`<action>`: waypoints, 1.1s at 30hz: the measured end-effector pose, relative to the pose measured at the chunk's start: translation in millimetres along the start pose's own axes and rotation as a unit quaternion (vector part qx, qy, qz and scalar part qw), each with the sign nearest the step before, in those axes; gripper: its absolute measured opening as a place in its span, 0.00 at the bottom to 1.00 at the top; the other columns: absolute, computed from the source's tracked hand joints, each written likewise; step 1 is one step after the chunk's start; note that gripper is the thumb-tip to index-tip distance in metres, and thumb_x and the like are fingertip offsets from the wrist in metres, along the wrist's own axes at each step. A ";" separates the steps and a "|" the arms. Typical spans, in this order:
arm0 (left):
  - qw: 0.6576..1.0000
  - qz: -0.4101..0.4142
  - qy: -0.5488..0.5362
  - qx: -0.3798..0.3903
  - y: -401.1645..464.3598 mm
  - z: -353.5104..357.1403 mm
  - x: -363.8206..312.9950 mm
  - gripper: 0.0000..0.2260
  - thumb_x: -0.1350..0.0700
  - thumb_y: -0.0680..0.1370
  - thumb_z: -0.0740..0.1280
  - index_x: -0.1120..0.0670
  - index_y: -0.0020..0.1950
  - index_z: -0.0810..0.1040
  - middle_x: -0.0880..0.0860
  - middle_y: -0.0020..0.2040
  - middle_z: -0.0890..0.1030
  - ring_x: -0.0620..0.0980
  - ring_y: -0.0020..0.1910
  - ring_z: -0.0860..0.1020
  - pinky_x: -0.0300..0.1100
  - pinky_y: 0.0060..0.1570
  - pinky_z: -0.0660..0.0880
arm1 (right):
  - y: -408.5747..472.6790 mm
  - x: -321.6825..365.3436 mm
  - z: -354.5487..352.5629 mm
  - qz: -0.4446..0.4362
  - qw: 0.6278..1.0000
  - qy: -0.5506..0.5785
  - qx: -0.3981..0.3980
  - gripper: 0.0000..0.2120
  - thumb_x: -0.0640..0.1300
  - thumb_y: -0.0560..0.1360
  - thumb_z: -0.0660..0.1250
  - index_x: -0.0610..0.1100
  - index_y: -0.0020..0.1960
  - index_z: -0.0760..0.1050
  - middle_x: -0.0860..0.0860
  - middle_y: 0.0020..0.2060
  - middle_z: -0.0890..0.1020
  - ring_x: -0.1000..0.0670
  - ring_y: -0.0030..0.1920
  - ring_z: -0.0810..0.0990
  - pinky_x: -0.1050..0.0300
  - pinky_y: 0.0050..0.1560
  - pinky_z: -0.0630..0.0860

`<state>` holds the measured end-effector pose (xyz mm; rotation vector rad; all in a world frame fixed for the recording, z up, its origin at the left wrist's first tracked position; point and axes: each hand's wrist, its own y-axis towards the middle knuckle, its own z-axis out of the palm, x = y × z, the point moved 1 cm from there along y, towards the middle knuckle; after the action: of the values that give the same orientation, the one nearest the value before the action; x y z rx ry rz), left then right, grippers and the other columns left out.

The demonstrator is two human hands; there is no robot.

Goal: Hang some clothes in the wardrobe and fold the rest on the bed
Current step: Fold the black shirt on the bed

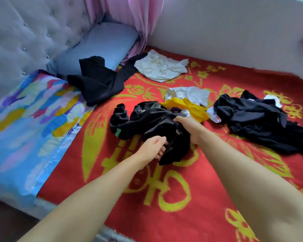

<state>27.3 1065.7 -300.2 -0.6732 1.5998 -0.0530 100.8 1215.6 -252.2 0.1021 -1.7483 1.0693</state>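
Both hands are on one crumpled black garment (152,123) lying in the middle of the red and yellow blanket (164,198) on the bed. The left hand (153,148) has its fingers (162,151) curled into the near edge of the cloth, pinching a fold. The right hand (191,128) grips the same garment from its far right side, fingers bent over the bunched fabric. The step in hand looks like picking this piece out of the heap, either to shake it open for folding or to carry it off for hanging; no wardrobe shows from here.

Just beyond the right fingers lies a yellow garment (191,106), touching the black one, with a white piece (189,93) behind it. Further right of those fingers sprawls another dark pile (252,114). Beyond the left fingers, well apart, a black garment (96,81) drapes over the edge of a patterned quilt (24,119), and a white garment (159,69) lies near the wall.

The next move probably calls for lifting the piece clear so the yellow one is not dragged along, then finding its corners or shoulders and spreading it flat.
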 end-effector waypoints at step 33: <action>0.962 0.219 0.164 0.012 -20.0 -95.0 -161.9 0.09 0.55 0.82 0.59 0.52 0.51 0.80 0.45 0.43 0.81 0.43 0.43 0.78 0.38 0.44 0.73 | -88.8 32.9 -97.0 -0.050 0.885 -0.394 -0.243 0.09 0.39 0.76 0.60 0.39 0.38 0.72 0.44 0.37 0.76 0.45 0.42 0.74 0.56 0.38 0.63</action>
<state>-54.3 1088.3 -131.4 -0.2866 2.0354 0.1491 201.8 1242.9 -166.0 0.3452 -2.6630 0.4870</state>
